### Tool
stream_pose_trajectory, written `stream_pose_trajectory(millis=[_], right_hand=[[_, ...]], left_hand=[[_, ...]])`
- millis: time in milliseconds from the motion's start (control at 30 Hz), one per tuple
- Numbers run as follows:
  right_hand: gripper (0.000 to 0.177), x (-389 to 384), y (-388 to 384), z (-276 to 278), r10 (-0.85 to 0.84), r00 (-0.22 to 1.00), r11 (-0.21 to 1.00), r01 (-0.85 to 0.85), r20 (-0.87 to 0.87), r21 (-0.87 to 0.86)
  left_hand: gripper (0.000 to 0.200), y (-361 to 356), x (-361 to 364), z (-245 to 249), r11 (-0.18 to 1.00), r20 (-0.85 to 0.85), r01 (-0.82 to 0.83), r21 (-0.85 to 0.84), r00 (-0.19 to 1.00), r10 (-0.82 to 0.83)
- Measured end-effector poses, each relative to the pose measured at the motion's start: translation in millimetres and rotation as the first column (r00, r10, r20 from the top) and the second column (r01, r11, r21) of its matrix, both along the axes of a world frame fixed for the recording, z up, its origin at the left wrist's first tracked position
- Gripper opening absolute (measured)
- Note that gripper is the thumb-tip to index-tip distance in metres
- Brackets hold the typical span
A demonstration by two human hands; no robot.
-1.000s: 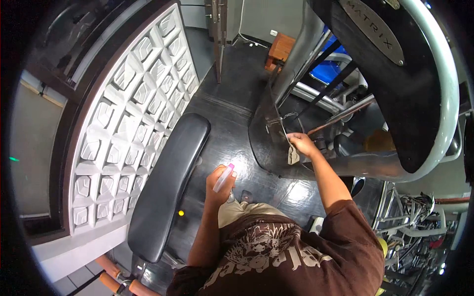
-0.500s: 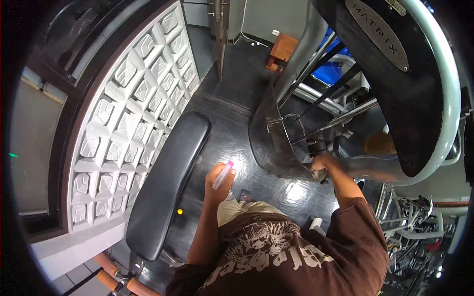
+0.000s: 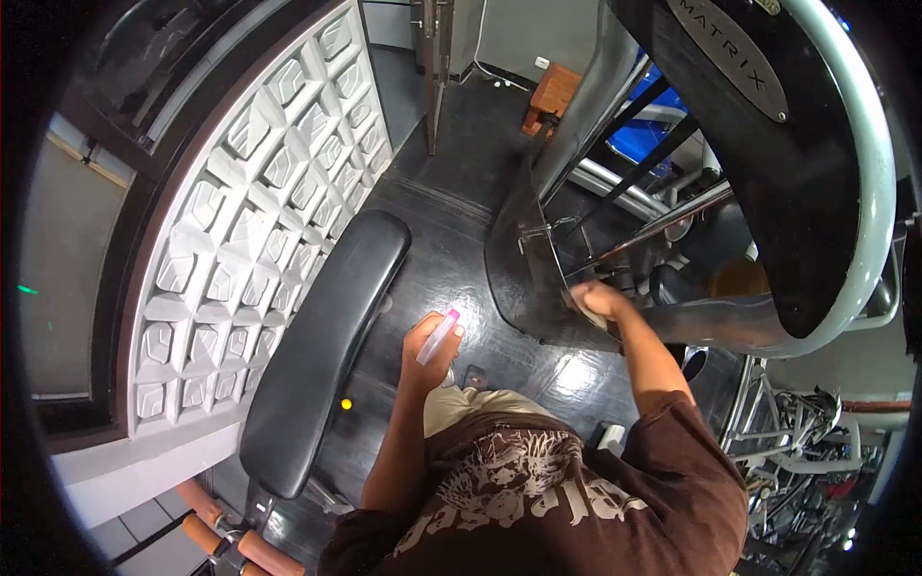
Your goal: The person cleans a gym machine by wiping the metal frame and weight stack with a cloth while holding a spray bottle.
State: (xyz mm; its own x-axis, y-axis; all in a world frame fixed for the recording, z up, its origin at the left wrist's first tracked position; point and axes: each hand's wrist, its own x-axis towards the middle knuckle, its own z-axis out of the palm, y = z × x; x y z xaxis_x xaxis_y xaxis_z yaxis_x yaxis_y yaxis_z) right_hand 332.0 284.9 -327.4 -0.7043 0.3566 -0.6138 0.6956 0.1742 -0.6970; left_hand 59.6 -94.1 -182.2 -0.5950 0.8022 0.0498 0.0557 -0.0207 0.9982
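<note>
My left hand (image 3: 420,348) is closed round a slim, translucent bottle with a pink top (image 3: 438,339), held tilted in front of my body. Over on the right, my right hand (image 3: 599,299) is at the upper edge of the dark curved panel (image 3: 523,278) of a weight machine marked MATRIX (image 3: 735,58). Pressed under its fingers is a pale cloth (image 3: 590,311), smeared by motion and mostly covered by the hand. The cloth appears to touch the panel's edge.
A black padded bench (image 3: 327,355) stands to my left, beside a white patterned wall panel (image 3: 259,221). On the floor by the bench lies a small yellow ball (image 3: 347,404). A wooden box (image 3: 552,101) is at the back, and more gym equipment (image 3: 807,432) fills the right side.
My right hand has moved left and slightly up along the machine panel's edge with the cloth. My left hand and the bottle have barely moved.
</note>
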Motion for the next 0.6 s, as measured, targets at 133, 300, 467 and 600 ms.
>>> stream_pose_trajectory(millis=[133, 300, 467, 600], right_hand=[[0.042, 38, 7, 35, 0.383, 0.607, 0.78, -0.616, 0.696, 0.108], [0.037, -27, -20, 54, 0.042, 0.952, 0.971, -0.111, 0.304, 0.213], [0.02, -68, -29, 59, -0.403, 0.908, 0.894, 0.361, -0.12, -0.266], [0.036, -27, -28, 98, 0.229, 0.849, 0.888, -0.383, 0.476, 0.256]], left_hand=[[0.011, 0, 11, -3, 1.0, 0.012, -0.012, -0.008, 1.0, 0.012], [0.011, -4, 21, 2, 0.997, 0.037, -0.056, -0.044, 0.998, 0.058], [0.017, 2, 32, 11, 0.997, 0.091, -0.071, -0.012, 0.993, 0.072], [0.016, 6, 39, 7, 0.998, 0.082, -0.056, -0.006, 0.995, 0.057]])
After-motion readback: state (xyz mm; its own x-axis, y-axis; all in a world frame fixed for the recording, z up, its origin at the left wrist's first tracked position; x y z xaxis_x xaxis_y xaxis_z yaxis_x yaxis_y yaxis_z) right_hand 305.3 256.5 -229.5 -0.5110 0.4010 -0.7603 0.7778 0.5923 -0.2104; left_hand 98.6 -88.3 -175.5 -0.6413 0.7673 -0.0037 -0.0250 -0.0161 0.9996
